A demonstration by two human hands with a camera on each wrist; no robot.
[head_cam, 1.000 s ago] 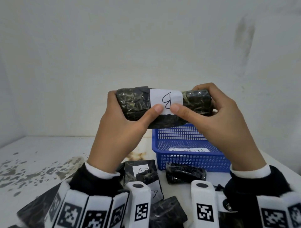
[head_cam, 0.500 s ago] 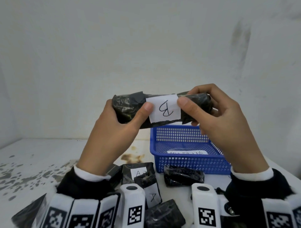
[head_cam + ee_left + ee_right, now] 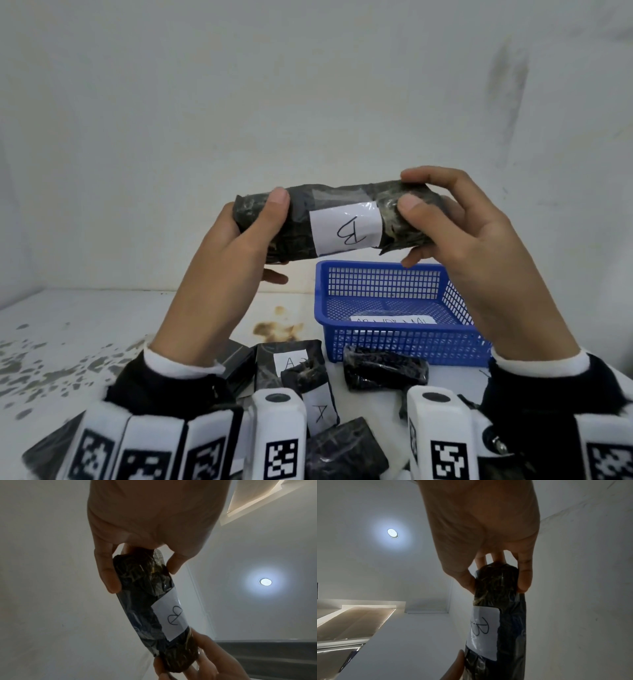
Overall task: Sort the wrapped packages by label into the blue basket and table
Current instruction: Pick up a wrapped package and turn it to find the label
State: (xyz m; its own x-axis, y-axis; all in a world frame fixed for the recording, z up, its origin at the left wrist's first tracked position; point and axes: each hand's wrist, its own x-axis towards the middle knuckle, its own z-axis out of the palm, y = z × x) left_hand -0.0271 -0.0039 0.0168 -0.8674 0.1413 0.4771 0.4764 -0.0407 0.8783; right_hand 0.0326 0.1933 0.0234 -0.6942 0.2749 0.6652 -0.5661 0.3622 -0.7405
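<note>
A person is holding a long package wrapped in crinkled black plastic, level and crosswise in the air above the far edge of a blue basket. The left hand is gripping one end, thumb curled over the top and fingers underneath; the right hand is pinching the other end between thumb and curled fingers. A white label taped around the middle is showing a handwritten "B", turned sideways toward the head camera. The basket is sitting on a white, stained worktop and is already holding something with a paper slip whose writing is too small to read. Just in front of the basket, a short black bundle is lying on the worktop, and beside it are lying flat black packages marked "A". The wrist cameras are looking up along each hand at the package against a pale ceiling with one round light. The risk from here is mostly a sorting slip — nothing visible is saying whether "B" belongs in the basket or on the worktop, so the package could be going to the wrong place. The plastic also looks slick and loose at the ends, so when one hand lets go, the long package could be tipping or sliding out of the other — dropping onto the unsorted pile and muddling it.
</note>
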